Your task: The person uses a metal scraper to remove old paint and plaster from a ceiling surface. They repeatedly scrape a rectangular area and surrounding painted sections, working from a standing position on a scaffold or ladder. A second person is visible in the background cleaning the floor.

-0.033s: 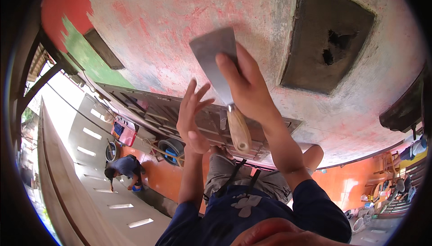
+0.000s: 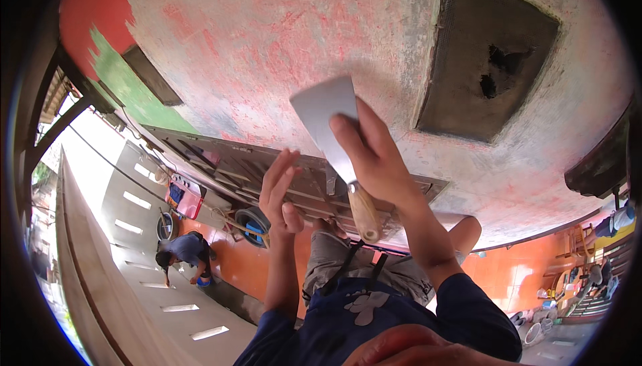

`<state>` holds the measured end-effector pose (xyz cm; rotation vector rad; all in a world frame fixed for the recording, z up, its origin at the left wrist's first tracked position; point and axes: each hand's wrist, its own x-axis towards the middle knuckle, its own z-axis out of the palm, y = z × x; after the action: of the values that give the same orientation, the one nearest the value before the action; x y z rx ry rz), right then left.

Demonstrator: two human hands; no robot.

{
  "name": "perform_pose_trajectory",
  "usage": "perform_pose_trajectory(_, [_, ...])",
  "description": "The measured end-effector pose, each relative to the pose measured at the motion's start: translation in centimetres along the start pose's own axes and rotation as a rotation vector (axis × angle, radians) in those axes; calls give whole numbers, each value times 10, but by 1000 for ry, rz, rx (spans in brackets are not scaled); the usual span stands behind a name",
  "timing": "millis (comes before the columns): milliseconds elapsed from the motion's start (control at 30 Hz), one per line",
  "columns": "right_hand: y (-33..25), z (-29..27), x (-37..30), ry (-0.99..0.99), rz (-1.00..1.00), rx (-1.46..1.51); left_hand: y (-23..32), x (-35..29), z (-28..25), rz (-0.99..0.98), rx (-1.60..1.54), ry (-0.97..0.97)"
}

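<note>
My right hand (image 2: 382, 165) grips a putty knife (image 2: 329, 117), its thumb lying on the wide metal blade and its other fingers behind it. The pale wooden handle (image 2: 364, 213) hangs down past my palm. Behind the blade is a wall (image 2: 261, 65) with patchy whitish, grey and pink remains of paint; whether the blade touches it I cannot tell. My left hand (image 2: 283, 199) is raised to the left of the knife, fingers spread and holding nothing.
A dark framed panel (image 2: 461, 92) with a torn hole is set in the wall. Below runs a brown slatted wooden frame (image 2: 254, 168). At lower left, another person (image 2: 187, 249) bends over near a dark tub (image 2: 253, 222) on the orange floor (image 2: 234, 265).
My right hand has come down with the putty knife, bringing the blade lower against the view of the wall. My left hand has dropped a little and its fingers have curled slightly.
</note>
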<state>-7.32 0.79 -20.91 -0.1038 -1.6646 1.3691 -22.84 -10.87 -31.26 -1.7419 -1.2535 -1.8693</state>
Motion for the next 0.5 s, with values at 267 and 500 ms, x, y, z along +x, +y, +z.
perform_pose_trajectory(267, [147,-52,-245,0,1094,-149,18,-442,-192,-2020,769,-168])
perform_pose_trajectory(500, [172,-85,-373,94,1419,-17,187,-518,-208,-2200,984,-1015])
